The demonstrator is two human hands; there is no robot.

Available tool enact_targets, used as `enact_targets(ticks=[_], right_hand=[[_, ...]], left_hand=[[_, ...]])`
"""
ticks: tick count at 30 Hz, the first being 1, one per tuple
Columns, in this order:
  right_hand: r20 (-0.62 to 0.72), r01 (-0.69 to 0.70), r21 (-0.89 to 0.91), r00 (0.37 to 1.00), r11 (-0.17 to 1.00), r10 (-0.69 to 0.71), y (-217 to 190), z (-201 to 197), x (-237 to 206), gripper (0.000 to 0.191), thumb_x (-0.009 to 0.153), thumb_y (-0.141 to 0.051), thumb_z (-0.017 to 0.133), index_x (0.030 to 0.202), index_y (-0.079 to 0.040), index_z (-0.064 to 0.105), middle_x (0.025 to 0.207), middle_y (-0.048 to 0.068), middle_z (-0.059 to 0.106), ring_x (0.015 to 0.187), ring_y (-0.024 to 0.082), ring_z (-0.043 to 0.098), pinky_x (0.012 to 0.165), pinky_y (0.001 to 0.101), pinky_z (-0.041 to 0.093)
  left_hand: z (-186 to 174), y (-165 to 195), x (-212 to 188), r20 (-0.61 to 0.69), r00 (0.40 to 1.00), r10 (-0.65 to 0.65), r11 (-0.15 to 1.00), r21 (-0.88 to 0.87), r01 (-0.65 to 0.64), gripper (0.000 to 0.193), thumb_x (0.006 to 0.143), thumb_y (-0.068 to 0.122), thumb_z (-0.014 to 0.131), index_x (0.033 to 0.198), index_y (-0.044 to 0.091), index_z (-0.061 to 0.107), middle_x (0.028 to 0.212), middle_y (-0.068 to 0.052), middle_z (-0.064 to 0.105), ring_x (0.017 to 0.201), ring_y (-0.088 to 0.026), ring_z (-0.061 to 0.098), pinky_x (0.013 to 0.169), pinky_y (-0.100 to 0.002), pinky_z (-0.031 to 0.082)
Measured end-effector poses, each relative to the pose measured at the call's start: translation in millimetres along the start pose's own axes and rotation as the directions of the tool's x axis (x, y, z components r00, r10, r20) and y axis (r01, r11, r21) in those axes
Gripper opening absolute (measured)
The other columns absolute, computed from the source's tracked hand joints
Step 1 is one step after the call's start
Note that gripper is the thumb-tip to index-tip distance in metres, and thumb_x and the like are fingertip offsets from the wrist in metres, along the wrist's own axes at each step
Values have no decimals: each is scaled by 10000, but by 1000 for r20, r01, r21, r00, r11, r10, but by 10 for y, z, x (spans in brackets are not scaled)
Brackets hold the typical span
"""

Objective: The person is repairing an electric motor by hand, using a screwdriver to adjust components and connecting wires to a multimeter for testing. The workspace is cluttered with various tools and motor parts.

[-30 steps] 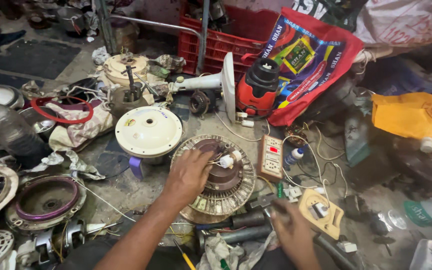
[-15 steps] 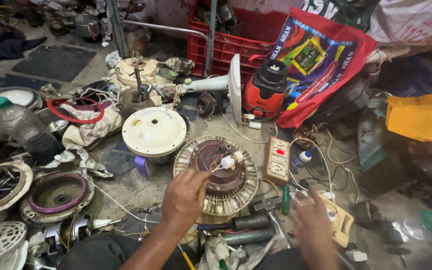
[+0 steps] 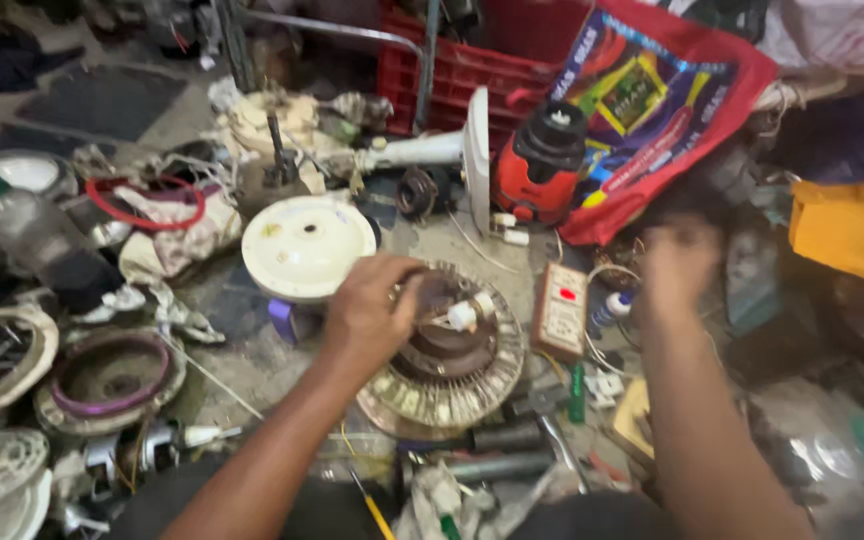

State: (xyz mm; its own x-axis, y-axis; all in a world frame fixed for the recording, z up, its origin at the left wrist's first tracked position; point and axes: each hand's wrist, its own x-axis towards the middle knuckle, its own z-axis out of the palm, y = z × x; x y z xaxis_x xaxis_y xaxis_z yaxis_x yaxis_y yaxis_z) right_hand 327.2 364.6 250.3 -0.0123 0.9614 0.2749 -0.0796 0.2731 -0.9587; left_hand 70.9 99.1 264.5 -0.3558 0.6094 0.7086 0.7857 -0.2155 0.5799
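Metal fan motor (image 3: pixel 447 360) under left hand (image 3: pixel 372 310) (cream cover (image 3: pixel 307 245) beside).

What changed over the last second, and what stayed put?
The right hand left the tools at the lower right and rose, blurred, toward the red bag; whether it holds anything is unclear. The left hand stayed on the round fan motor.

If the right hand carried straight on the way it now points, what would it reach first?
The right hand is blurred and points up the picture, away from the person. First in that line looks to be the red printed bag, beside the red blender base. How high the hand is above the floor is unclear.
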Motion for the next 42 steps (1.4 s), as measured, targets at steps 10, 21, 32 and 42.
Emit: enact_targets(ticks=[10,21,32,42], right_hand=[[405,274,-554,914,786,-33,308,1346,-2051,614,782,-189,789,1335,-62,556,1192,147,598,827,235,702,783,383,572],[394,77,-403,914,912,97,597,1120,-1925,465,938,-93,671,1395,-82,587,1115,141,762,936,203,726,826,357,587],[300,-102,-400,925,911,235,465,1179,-2063,702,754,0,677,1426,-114,511,915,101,732,635,152,678,554,324,549],[302,-63,-425,930,903,207,697,848,-1960,573,786,-47,685,1348,-79,577,795,72,742,636,131,670,617,308,542]], left_hand=[[258,-1051,-136,475,765,-436,898,170,407,254,773,313,824,885,91,774,845,-160,744,807,-334,707,752,-460,543],[596,-1044,-710,402,738,-542,698,-274,662,202,815,124,783,967,22,698,811,-64,739,706,-139,685,623,-302,549],[445,-691,-839,517,585,-624,496,-317,809,179,924,143,673,1079,70,623,800,-30,683,637,-102,592,519,-274,446],[66,-301,-874,458,682,-570,595,-341,727,218,944,127,639,1158,95,668,627,17,568,515,-63,471,471,-255,357]])
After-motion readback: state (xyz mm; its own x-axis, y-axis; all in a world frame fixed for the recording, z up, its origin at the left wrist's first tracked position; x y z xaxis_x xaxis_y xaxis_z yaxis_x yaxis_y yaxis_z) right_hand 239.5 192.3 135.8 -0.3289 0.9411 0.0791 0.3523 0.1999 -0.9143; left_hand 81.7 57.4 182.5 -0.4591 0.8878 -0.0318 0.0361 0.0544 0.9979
